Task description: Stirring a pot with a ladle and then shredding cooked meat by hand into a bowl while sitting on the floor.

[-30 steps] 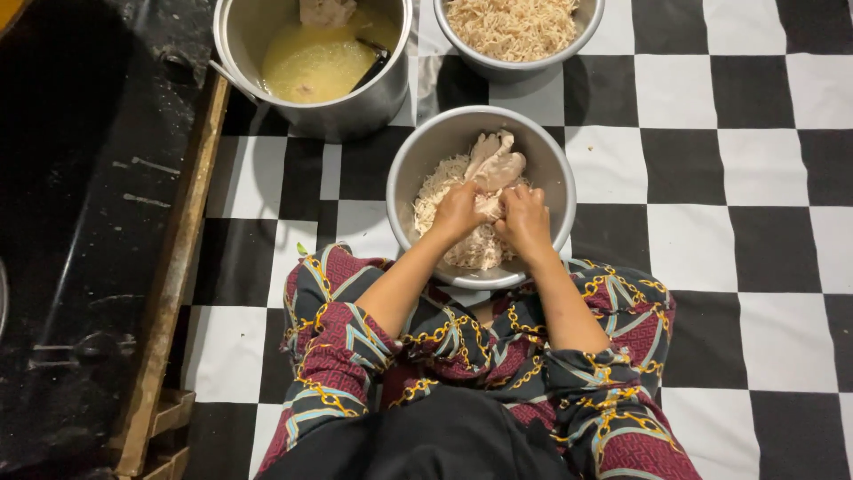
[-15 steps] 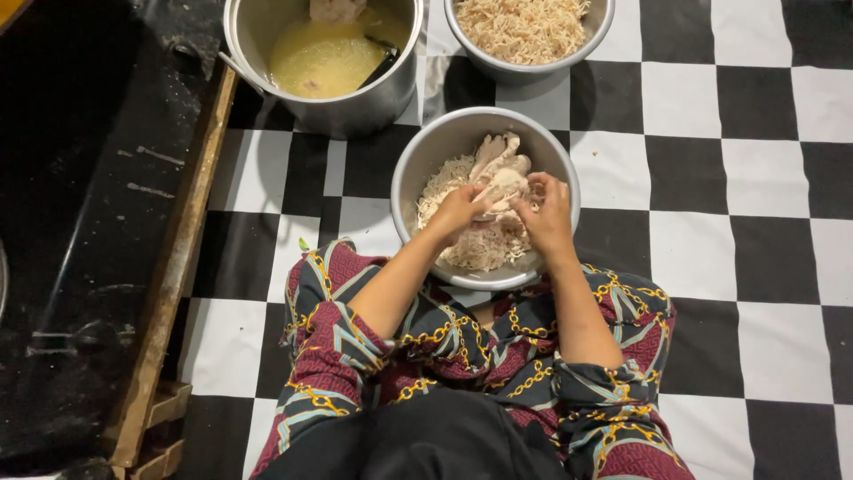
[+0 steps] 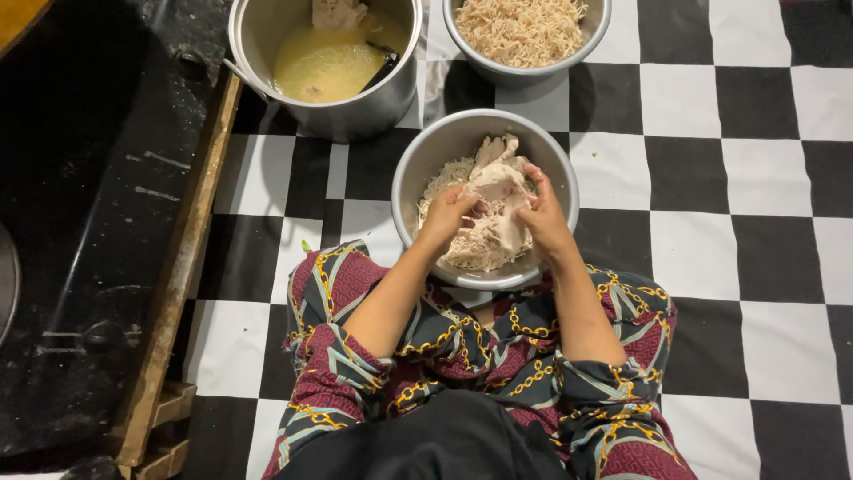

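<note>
Right now both hands, left hand (image 3: 447, 216) and right hand (image 3: 544, 218), are grasping a piece of cooked chicken (image 3: 498, 185) over the near metal bowl (image 3: 418, 169), fingers curled around the meat.

The person wears loose trousers (image 3: 462, 356) in maroon and dark navy, printed with gold chain loops and pale blue stripes. A plain black top (image 3: 435, 444) covers the lap. Both forearms are bare, and no rings or bracelets show.

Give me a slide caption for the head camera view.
Both hands, left hand and right hand, grip cooked chicken in a metal bowl.
</note>
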